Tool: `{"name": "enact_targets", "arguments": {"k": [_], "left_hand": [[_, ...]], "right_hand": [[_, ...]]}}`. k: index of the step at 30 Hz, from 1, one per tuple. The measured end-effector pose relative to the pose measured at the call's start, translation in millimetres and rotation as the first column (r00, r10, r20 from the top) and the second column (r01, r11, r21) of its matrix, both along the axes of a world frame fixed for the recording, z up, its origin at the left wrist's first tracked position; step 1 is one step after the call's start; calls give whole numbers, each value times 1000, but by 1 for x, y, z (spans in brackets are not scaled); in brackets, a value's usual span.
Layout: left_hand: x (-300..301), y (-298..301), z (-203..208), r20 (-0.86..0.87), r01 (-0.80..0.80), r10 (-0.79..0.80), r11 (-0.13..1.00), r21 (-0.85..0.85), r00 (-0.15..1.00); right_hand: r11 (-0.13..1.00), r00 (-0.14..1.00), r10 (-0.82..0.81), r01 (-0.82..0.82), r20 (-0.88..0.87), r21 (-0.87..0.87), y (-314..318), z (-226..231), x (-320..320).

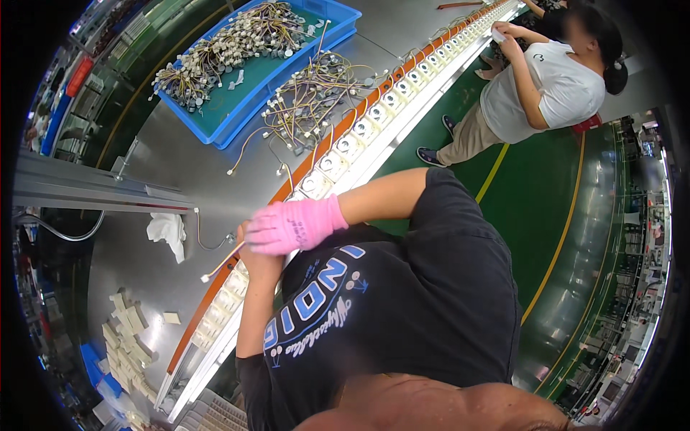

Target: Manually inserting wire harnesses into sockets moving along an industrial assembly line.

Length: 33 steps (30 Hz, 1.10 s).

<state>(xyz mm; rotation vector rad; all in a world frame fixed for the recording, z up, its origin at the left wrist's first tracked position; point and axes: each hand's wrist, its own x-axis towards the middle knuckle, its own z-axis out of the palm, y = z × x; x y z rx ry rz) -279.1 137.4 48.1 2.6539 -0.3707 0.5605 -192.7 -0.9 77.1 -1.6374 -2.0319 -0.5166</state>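
Observation:
My right hand (293, 225) wears a pink glove and is curled over my bare left hand (256, 257), just above the conveyor line (215, 316) of white sockets with an orange strip. My left hand pinches a thin wire (221, 263) with a small white connector at its tip, which points down-left over the grey table. The glove is blurred and hides most of my left fingers. I cannot make out what the gloved fingers hold.
A blue tray (215, 118) of wire harnesses stands at the back, with loose harnesses (310, 93) beside it. A white cloth (167, 231) and cream blocks (126, 337) lie on the table. A metal rail (93, 190) crosses at the left. Another person (553, 86) works further along the line.

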Motion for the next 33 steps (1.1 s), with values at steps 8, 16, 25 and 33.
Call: {"name": "enact_targets", "arguments": {"k": [8,16,25,33], "left_hand": [[2,-6,3,4,-142,142,988,56,990],[-3,-9,-4,-35,-236,239,969,68,970],[-4,5,-18,-191,-258,246,966,-38,950],[-1,-4,-5,-44,-159,164,982,104,985]], "right_hand": [[989,985,-149,149,84,11,6,6,19],[827,891,-451,396,-51,-399,5,-12,15],[958,990,121,-136,74,251,4,-7,1],[880,984,-180,168,15,-445,-3,-10,25]]}}
